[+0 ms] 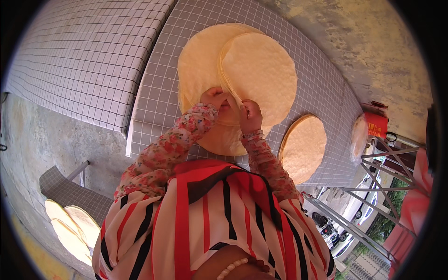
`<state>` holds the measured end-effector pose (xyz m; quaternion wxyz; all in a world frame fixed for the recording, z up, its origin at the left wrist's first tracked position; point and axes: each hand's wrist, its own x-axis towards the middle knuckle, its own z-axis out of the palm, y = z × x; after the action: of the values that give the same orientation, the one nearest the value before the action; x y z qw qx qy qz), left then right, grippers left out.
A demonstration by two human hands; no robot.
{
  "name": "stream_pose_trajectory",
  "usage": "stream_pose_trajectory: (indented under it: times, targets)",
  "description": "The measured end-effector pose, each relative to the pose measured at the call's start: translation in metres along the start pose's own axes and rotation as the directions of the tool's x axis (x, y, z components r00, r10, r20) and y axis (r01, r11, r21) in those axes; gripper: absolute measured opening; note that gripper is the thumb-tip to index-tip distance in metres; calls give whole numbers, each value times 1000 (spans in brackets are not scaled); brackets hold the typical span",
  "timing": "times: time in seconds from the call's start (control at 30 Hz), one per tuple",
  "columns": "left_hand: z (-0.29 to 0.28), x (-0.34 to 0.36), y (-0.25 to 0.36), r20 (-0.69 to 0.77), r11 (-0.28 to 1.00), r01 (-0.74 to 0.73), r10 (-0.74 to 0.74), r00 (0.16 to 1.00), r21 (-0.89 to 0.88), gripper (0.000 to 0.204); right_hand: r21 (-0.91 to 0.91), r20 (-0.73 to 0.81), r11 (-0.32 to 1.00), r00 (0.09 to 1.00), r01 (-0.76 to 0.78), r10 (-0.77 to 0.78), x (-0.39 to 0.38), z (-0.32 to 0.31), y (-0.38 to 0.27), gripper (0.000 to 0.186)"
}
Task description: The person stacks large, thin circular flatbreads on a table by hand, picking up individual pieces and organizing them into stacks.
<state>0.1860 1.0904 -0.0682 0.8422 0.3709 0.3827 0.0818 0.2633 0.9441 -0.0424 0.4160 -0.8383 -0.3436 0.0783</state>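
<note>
Overlapping piles of large, thin, round, pale-yellow flatbreads (261, 65) lie on the grey checked table in front of me. My right hand (250, 115) pinches the near edge of a flatbread in the upper right pile, its fingers closed. Just left of it, my left hand (214, 97) has its fingers closed at the same edge, where a corner appears lifted between the two hands. Under my wrists, the lower part of another flatbread (224, 140) shows. The fingertips are partly hidden by the folded edge.
A separate flatbread pile (304, 149) lies to the right on the grey checked cloth (158, 107). A white checked surface (88, 60) adjoins at the left. More flatbreads (72, 228) rest on a low surface at lower left. A red box (374, 124) and a plastic-wrapped bundle (358, 140) sit at the far right end.
</note>
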Motion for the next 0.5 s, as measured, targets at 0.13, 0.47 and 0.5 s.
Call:
stream_pose_trajectory:
  times: [0.13,0.47,0.5]
  targets:
    - [4,2,-4,-77,989,-9,-3,997,-146,16,-321,35,893,946,317,-323,-2,12,-23,19]
    - [1,8,-17,-144,987,-106,88,986,-121,13,-444,112,815,926,372,-361,-21,-7,-7,22]
    - [1,9,-18,-136,979,-93,69,988,-181,14,-450,110,813,926,370,-360,-23,-8,-6,21]
